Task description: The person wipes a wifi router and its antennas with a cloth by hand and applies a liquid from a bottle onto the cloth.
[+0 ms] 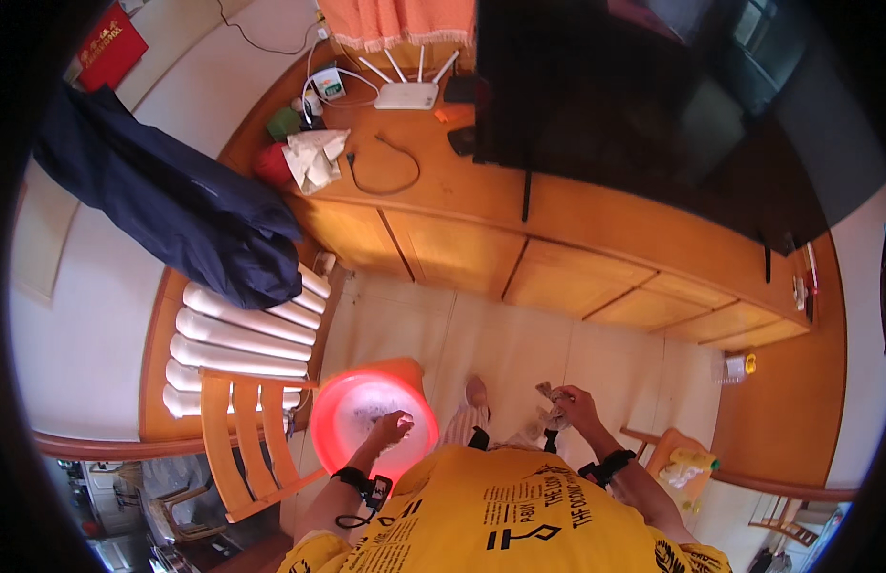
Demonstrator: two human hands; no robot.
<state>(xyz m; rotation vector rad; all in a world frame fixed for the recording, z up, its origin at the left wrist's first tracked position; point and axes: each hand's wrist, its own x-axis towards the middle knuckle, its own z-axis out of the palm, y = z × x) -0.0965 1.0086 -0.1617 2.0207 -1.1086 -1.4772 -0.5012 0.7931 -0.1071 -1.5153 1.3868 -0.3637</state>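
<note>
A pinkish-red plastic basin (324, 422) stands on an orange wooden chair on my left, with suds and something dark in it. Over the basin I see my left hand (395, 428), its fingers curled and slightly apart; whether it holds anything is unclear. Out to the right, above the tiled floor, my right hand (576, 405) grips a crumpled greyish-brown cloth (552, 401). The cloth hangs beside my leg, apart from the basin. Both of my wrists wear black straps.
A long wooden cabinet (457, 245) bears a white router (405, 96), a cable and a large television (650, 107). Dark blue clothing (199, 193) hangs above a white radiator (242, 334) on the left. A small wooden chair (690, 494) with a plastic bag stands at the right.
</note>
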